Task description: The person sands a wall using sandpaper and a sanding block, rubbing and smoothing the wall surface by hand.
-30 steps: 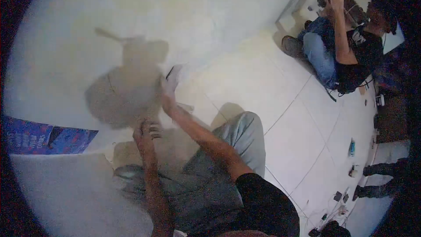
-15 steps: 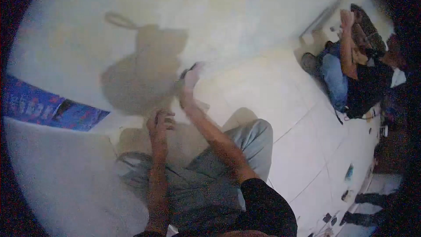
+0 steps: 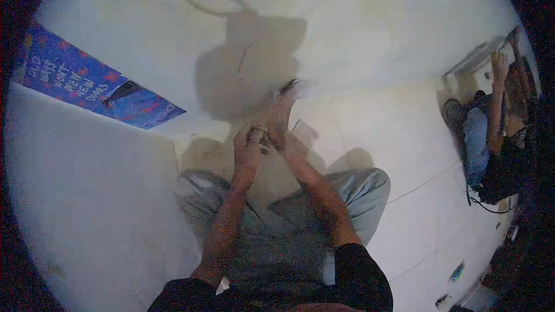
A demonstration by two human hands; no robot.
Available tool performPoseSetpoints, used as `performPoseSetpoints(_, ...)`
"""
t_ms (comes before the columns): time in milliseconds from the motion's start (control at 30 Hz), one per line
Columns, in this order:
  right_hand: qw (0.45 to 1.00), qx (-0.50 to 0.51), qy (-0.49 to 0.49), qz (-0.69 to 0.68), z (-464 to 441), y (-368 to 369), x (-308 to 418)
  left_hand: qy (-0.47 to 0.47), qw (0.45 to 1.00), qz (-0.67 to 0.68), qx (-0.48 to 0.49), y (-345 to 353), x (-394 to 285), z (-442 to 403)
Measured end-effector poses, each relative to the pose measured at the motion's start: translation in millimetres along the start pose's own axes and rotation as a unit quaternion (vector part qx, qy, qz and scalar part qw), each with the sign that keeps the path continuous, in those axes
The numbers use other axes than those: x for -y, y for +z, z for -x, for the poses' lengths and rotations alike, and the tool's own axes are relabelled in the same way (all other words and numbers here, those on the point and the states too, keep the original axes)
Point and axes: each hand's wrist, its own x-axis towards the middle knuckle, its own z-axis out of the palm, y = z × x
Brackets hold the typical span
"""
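My left hand (image 3: 247, 145) is in front of my crossed legs (image 3: 277, 225), its fingers curled around something small and dark that I cannot make out. Close beside it, my right hand (image 3: 280, 120) reaches up toward the wall, with a thin, pale and dark flat object (image 3: 296, 86) at its fingertips. Just right of that wrist, a small pale flat piece (image 3: 304, 132) lies near the foot of the wall. The shadow of my head and arms falls on the wall above both hands.
A blue poster (image 3: 87, 81) with white lettering is on the wall at the left. At the right another person (image 3: 503, 144) sits on the tiled floor (image 3: 410, 208) with a raised hand. Small items (image 3: 457, 271) lie at the lower right.
The view has turned, so the poster sits higher and the other person further right. My hands have come closer together, with my right hand now beside my left.
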Motion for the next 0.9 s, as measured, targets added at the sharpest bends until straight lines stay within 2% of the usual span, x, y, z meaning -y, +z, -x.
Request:
performPoseSetpoints(67,1.0,0.002,0.017,-0.004,-10,-3,-4,0.001,1.0,-0.009,-0.008,-1,-5,3)
performPoseSetpoints(100,0.999,-0.012,0.03,-0.024,-21,-12,-5,0.013,0.999,0.031,0.016,1,-5,4)
performPoseSetpoints(133,0.997,-0.029,0.04,-0.055,-31,-24,-4,0.027,0.996,0.074,0.041,1,-6,5)
performPoseSetpoints(267,0.963,-0.107,0.081,-0.235,-60,-75,21,0.004,0.997,0.062,0.037,3,-10,3)
performPoseSetpoints(367,0.984,-0.091,0.043,-0.15,-50,-60,1,0.017,0.992,0.087,0.087,-3,7,-7)
performPoseSetpoints(433,0.996,-0.075,-0.001,-0.038,-31,-38,-15,0.008,0.997,0.067,0.027,-1,29,-13)
performPoseSetpoints(533,0.994,-0.061,-0.046,0.072,-13,-15,-32,0.015,0.998,0.017,0.061,-10,29,-15)
performPoseSetpoints(567,0.993,-0.062,-0.053,0.084,-15,-14,-38,0.026,0.999,0.006,0.034,-9,24,-15)
performPoseSetpoints(633,0.997,-0.055,0.011,0.051,-24,-16,-55,0.04,0.999,-0.002,0.005,-11,17,-13)
performPoseSetpoints(667,0.997,-0.054,0.006,0.053,-29,-22,-49,0.021,1.0,0.008,0.01,-11,14,-12)
performPoseSetpoints(733,0.993,-0.093,0.027,-0.072,-46,-49,-20,0.006,1.0,0.022,0.013,-8,19,-14)
performPoseSetpoints(800,0.97,-0.127,0.053,-0.199,-55,-72,9,-0.004,0.993,0.114,0.017,-7,37,-17)
performPoseSetpoints(867,0.953,-0.141,0.066,-0.26,-60,-70,-2,0.0,0.996,0.091,0.025,-6,32,-20)
performPoseSetpoints(900,0.957,-0.12,0.1,-0.244,-65,-65,-45,0.002,0.997,0.066,0.036,-2,31,-20)
